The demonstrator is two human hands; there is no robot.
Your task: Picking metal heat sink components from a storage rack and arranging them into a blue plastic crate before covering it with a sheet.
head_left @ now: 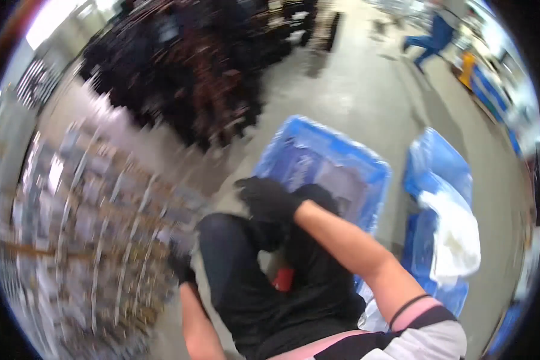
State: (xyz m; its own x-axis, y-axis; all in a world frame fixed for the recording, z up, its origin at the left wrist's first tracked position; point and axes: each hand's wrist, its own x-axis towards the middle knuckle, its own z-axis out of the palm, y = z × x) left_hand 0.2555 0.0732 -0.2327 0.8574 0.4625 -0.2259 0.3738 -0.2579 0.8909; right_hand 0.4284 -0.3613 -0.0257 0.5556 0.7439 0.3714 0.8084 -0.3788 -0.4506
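Note:
My right hand (267,198), in a black glove, hovers over my knees beside the near left side of a blue bin (383,180). Its fingers point left, look loosely spread, and hold nothing I can see. Lined with clear plastic, the bin has purple-blue and greyish flat pieces (333,180) inside. Low on the left, my left hand (183,265), also black-gloved, reaches to the edge of a rack (102,240) hung with many small greyish and brownish parts. Motion blur smears its fingers, so whether it grips a part is unclear.
More blue bins (438,162) stand at the right, with a white plastic sheet or bag (456,240) over one. Dark hanging items (192,66) crowd the far left. A red object (284,279) shows between my legs. Another person (435,36) walks at the far right.

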